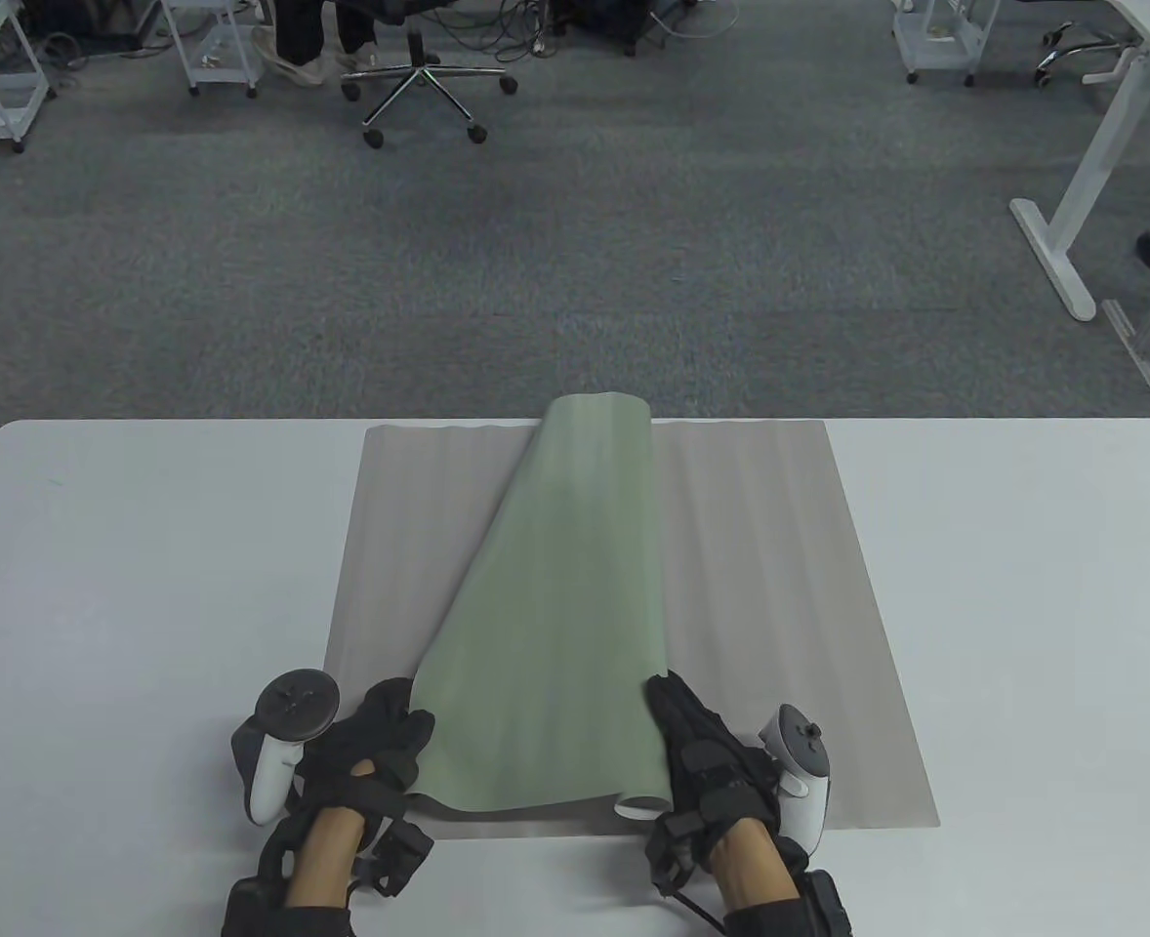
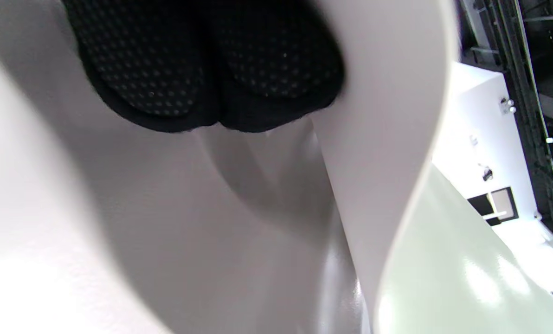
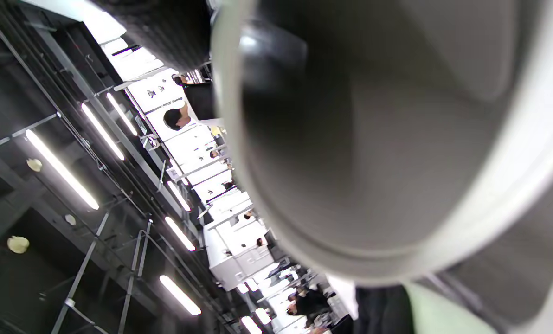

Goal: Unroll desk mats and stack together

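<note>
A grey desk mat (image 1: 770, 605) lies unrolled flat on the white table (image 1: 106, 605). On top of it a green desk mat (image 1: 555, 625) is partly unrolled, still curled along its right side and at the far end. My left hand (image 1: 380, 752) holds the green mat's near left corner. My right hand (image 1: 702, 752) grips the curled near right end of it. In the left wrist view my gloved fingers (image 2: 202, 69) press the mat's pale underside (image 2: 388, 139). In the right wrist view I look into the curled end of the roll (image 3: 374, 153).
The table's far edge runs just beyond the mats. Past it are grey carpet, an office chair (image 1: 424, 83), white carts and a white desk frame (image 1: 1073, 224) at the right.
</note>
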Motion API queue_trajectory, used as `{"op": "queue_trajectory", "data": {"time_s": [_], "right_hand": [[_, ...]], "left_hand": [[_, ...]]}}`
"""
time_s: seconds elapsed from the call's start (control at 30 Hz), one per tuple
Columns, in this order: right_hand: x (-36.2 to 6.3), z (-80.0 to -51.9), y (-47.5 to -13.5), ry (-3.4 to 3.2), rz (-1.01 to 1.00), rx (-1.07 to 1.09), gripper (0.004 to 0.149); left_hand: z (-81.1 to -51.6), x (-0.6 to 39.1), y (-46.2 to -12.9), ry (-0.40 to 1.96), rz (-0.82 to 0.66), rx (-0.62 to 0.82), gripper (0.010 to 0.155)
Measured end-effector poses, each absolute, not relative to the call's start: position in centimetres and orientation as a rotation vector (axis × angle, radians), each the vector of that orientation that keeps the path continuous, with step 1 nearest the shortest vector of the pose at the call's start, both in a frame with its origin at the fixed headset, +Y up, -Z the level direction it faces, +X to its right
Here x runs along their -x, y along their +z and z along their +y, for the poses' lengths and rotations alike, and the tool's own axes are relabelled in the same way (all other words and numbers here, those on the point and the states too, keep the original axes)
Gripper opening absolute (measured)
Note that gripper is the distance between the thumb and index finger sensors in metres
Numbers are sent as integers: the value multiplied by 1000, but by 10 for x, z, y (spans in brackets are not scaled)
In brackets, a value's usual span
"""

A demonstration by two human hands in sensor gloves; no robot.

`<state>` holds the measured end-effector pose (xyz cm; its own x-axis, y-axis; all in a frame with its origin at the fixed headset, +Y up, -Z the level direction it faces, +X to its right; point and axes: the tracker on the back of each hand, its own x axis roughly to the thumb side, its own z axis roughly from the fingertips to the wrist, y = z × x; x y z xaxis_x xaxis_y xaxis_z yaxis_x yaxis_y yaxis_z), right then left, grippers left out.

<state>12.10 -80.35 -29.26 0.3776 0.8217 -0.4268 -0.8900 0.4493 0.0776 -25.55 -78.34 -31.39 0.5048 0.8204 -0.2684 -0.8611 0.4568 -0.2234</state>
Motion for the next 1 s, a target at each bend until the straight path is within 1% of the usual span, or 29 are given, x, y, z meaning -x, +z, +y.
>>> {"op": "queue_trajectory", "data": {"time_s": [0.1,0.2,0.27,0.37,0.47,0.53,0.57,0.73,0.8,0.87,1.0], "right_hand": [[-115,-812,-293,937,524,147,91],[-109,-815,-295,931,591,151,95],[-107,-814,-297,987,591,99,93],[-112,-810,-297,1064,508,167,88],[-119,-807,-297,1140,439,168,85],[-121,-806,-296,1109,428,165,83],[-121,-806,-296,1085,433,163,83],[-113,-812,-296,935,526,144,93],[-111,-814,-295,945,574,154,94],[-109,-813,-297,1005,595,119,93],[-117,-807,-296,1116,475,170,87]], "left_hand": [[-782,256,-314,1017,131,345,60],[-785,258,-315,996,141,349,59],[-786,261,-313,1036,144,363,59],[-785,265,-313,1031,147,366,60],[-785,268,-313,1029,167,346,59],[-785,269,-312,1025,166,345,59],[-785,269,-312,1023,168,346,60],[-785,272,-310,1015,187,343,59],[-787,274,-311,1007,193,348,59],[-788,276,-311,1024,194,356,59],[-786,278,-311,1014,198,345,59]]}}
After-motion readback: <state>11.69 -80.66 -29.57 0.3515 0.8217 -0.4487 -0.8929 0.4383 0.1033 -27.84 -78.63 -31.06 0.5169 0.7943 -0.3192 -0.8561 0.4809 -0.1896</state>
